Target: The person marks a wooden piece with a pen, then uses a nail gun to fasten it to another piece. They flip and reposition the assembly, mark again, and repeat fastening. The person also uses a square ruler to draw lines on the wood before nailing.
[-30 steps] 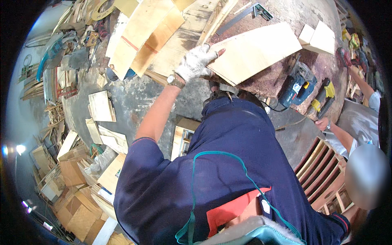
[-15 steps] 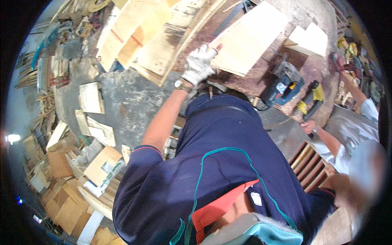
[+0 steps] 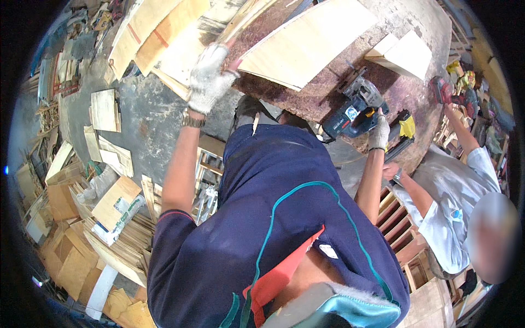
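My right hand (image 3: 379, 133), in a pale knit glove, is wrapped round the handle of a blue jigsaw (image 3: 344, 119) resting on the reddish-brown worktable (image 3: 322, 101). My left hand (image 3: 209, 79), gloved with bare fingertips, is held up with thumb and fingers apart. It is between a stack of plywood sheets (image 3: 164, 41) at the far left and a pale plywood panel (image 3: 309, 44) on the table. Whether its fingertips touch the stack is unclear. The panel lies just beyond the jigsaw.
A co-worker's hand (image 3: 391, 170) is by a yellow-and-black tool (image 3: 403, 131); the other holds a red power tool (image 3: 454, 97). An angled plywood piece (image 3: 407, 54) sits at the far right of the table. Boards and offcuts (image 3: 82, 257) are piled at left.
My left hand has left the panel's near corner and moved left. My right hand has come into view and taken hold of the jigsaw. The view has shifted slightly.
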Available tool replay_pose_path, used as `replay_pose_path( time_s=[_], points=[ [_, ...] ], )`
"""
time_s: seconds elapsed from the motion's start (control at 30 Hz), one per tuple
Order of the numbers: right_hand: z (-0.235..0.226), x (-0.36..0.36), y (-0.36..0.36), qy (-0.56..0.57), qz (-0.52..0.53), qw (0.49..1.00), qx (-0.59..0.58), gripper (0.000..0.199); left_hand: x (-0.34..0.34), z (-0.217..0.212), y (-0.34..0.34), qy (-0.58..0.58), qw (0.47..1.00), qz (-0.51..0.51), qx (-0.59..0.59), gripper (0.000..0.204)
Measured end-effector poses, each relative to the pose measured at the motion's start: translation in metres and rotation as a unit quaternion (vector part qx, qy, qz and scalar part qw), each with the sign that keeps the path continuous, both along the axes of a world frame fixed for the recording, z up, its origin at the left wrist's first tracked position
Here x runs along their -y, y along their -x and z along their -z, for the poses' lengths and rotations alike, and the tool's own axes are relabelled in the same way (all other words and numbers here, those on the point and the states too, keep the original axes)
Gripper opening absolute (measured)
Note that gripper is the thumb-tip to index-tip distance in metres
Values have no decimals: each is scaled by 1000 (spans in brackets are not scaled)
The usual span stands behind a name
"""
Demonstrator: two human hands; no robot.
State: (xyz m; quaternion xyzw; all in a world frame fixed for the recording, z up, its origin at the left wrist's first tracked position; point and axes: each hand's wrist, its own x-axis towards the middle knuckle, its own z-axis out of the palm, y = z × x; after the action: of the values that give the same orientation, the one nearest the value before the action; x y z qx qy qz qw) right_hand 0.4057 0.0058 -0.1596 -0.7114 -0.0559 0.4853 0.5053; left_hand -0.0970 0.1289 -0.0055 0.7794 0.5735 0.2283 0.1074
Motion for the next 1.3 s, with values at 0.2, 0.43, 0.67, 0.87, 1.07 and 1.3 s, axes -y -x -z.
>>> replay_pose_path(
  time_s=[0.2,0.43,0.67,0.87,1.07,1.3],
  points=[
    [-14,1,30,-209,-70,941,-256,37,-96,-8,-72,-83,939,326,-67,31],
    [-92,18,172,-187,111,976,-26,18,-144,45,-173,-147,701,694,-76,29],
    [-194,97,274,139,216,933,253,39,-149,89,-210,-142,597,788,-49,40],
    [-244,130,342,195,335,905,178,38,-95,55,-219,44,723,679,-118,60],
    [-255,144,369,230,329,896,191,40,-41,44,-236,139,805,564,-122,64],
    [-265,169,373,359,265,872,200,54,-40,63,-218,166,843,482,-170,59]
  ],
)
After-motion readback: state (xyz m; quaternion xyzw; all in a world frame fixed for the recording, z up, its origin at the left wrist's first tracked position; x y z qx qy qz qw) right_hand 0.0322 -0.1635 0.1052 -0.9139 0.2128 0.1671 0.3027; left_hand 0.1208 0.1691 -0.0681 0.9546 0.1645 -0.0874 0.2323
